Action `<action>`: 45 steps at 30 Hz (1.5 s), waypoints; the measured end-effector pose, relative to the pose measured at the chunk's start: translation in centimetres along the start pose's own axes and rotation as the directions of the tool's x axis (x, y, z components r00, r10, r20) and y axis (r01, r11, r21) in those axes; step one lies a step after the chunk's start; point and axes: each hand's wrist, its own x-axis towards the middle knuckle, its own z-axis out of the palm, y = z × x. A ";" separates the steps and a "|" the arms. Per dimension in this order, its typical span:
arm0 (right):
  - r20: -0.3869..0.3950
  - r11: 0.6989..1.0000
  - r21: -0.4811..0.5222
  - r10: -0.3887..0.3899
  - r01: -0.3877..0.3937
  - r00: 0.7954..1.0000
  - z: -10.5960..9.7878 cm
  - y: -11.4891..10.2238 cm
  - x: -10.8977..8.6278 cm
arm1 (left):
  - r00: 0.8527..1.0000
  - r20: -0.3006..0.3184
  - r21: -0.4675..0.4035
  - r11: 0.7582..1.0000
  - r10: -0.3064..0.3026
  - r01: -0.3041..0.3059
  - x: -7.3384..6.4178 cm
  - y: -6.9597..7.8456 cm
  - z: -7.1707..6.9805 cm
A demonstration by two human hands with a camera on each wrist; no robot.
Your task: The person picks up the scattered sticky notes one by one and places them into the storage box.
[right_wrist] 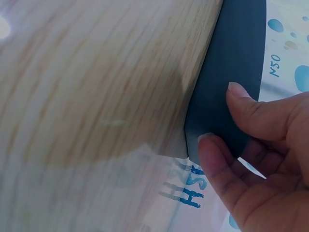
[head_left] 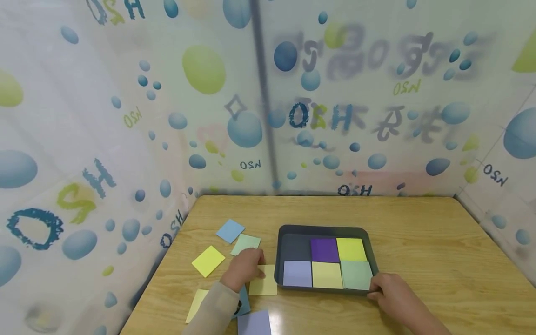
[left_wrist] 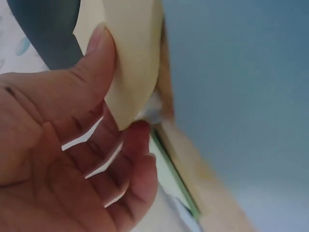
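Observation:
My left hand (head_left: pixel 244 267) pinches the edge of a pale yellow sticky note (head_left: pixel 264 284) left of the tray; in the left wrist view the thumb lies on the note (left_wrist: pixel 133 53) and its corner bends. A dark grey tray (head_left: pixel 295 246) sits mid-table, its lower right corner gripped by my right hand (head_left: pixel 391 295). Inside, a purple note (head_left: pixel 324 250) and a bright yellow one (head_left: pixel 351 250) form the back row. In front lie a lavender note (head_left: pixel 298 273), a pale yellow one and a green one (head_left: pixel 356 274). The tray's back left spot shows bare floor.
Loose notes lie left of the tray: light blue (head_left: pixel 230 231), pale green (head_left: pixel 246 243), bright yellow (head_left: pixel 208 261), another pale yellow (head_left: pixel 195 304), a darker blue one (head_left: pixel 244 302) partly under my left forearm, and lavender (head_left: pixel 255 323). Printed curtains (head_left: pixel 335 139) border the wooden table (head_left: pixel 418 242).

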 end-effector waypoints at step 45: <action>0.011 1.000 -0.014 -0.014 0.014 1.000 -0.2 -0.3 0.0 | 0.984 -0.176 0.047 0.999 0.030 -0.022 1.3 3.8 -8.1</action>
